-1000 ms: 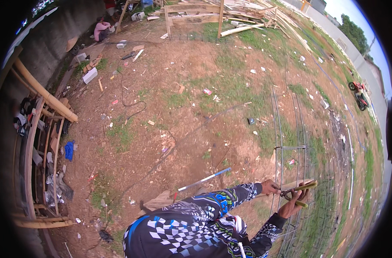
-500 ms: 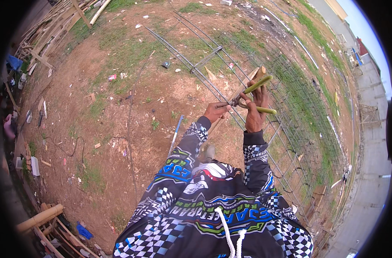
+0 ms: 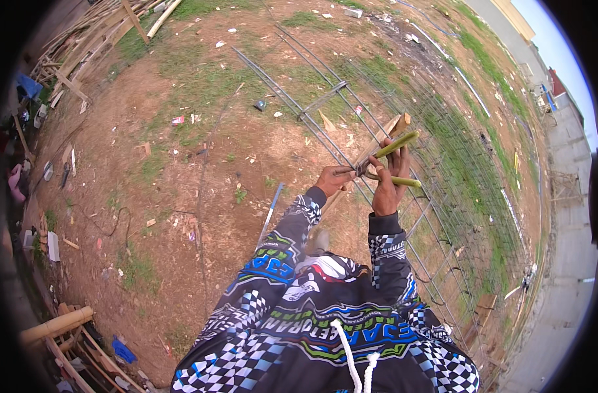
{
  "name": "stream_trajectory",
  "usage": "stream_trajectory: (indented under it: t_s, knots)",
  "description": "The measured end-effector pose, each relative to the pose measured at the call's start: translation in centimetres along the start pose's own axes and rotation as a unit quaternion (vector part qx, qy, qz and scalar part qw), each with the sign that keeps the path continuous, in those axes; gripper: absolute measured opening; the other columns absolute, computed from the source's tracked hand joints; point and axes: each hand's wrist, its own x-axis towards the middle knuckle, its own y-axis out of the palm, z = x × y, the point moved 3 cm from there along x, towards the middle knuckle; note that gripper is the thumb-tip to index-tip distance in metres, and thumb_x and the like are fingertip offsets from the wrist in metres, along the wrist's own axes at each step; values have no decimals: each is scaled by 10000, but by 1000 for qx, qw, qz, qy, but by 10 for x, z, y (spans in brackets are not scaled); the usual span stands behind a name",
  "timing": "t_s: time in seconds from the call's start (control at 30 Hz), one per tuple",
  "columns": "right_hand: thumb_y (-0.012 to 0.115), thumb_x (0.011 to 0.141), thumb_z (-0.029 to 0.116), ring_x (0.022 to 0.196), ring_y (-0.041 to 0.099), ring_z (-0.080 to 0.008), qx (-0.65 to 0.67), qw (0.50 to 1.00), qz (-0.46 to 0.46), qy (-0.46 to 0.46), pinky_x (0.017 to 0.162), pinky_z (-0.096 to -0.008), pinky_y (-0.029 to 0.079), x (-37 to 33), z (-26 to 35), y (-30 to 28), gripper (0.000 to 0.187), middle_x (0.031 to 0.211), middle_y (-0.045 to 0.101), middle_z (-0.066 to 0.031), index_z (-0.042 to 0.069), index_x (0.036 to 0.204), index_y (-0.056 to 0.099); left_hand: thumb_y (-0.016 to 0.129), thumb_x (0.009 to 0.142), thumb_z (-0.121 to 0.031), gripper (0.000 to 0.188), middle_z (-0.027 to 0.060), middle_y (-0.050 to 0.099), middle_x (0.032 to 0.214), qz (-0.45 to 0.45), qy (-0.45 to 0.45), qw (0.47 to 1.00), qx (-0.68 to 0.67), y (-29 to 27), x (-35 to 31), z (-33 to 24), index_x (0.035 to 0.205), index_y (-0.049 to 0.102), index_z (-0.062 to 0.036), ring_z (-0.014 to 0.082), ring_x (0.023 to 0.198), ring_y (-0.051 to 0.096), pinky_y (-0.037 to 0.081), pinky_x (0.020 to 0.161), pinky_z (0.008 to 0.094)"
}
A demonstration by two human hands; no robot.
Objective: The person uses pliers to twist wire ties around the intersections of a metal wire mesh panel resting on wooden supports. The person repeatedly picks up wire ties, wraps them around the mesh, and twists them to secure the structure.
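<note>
My right hand (image 3: 390, 188) is wrapped round pincers with yellow-green handles (image 3: 402, 142), the handles spread apart. Their dark jaws (image 3: 361, 170) sit against a bar of the long steel rebar frame (image 3: 325, 139). On the near side of that bar, my left hand (image 3: 332, 180) is closed in a pinch beside the jaws. What its fingers grip, perhaps a thin wire, is too small to make out. Farther along, a square steel stirrup (image 3: 322, 100) crosses the bars. A wooden piece (image 3: 400, 124) stands under the frame just beyond my right hand.
More rebar mesh (image 3: 462, 164) stretches along the right over grass. A blue-and-silver strip, perhaps a saw (image 3: 270, 211), lies on the dirt left of my left forearm. Timber (image 3: 89, 52) is piled far left, bamboo and planks (image 3: 63, 327) near left. A grey wall (image 3: 564, 216) borders the right.
The whole view has shifted slightly, so the frame and both hands appear lower. Both hands stay at the same joint, and the pincers' handles remain spread about as before.
</note>
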Motion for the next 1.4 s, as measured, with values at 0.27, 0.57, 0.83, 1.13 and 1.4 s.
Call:
stream_trajectory:
  t_s: [0.27, 0.57, 0.83, 1.13, 1.4]
  knots:
    - [528, 1001, 218, 989, 564, -140, -71, 994, -87, -2, 780, -286, 525, -5, -1, 7, 404, 1149, 556, -80, 23, 1341, 427, 702, 888, -274, 358, 35, 681, 867, -4, 6, 1000, -11, 1, -1, 1, 1094, 688, 18, 100, 684, 589, 484, 581, 262]
    - [508, 999, 417, 635, 532, -103, -56, 979, -197, -22, 579, -251, 449, 24, -25, 2, 370, 708, 516, -25, 58, 914, 478, 695, 883, -313, 364, 27, 676, 841, -16, 43, 997, 57, -3, 1, 2, 1051, 704, 10, 94, 683, 584, 482, 573, 267]
    - [550, 987, 352, 467, 469, -107, 11, 967, -254, 33, 422, -254, 393, 62, -46, -21, 350, 576, 460, -4, 73, 798, 455, 700, 879, -337, 350, 15, 650, 786, -32, 25, 998, 38, 7, 4, 1, 1001, 721, -9, 89, 652, 565, 462, 543, 253]
    - [595, 965, 355, 529, 466, -113, 19, 963, -251, 95, 469, -268, 408, 57, -37, -6, 352, 631, 475, -2, 83, 794, 450, 688, 871, -381, 415, 56, 653, 751, -101, 186, 972, 102, 4, -5, -4, 969, 694, 22, 129, 677, 566, 457, 617, 329]
    - [515, 1003, 345, 541, 444, -152, 25, 955, -262, 137, 497, -290, 392, 75, -55, -49, 391, 631, 481, -45, 60, 746, 438, 681, 828, -337, 351, 110, 574, 639, -130, 213, 956, 154, 18, 9, 15, 841, 679, 14, 173, 620, 525, 417, 599, 370]
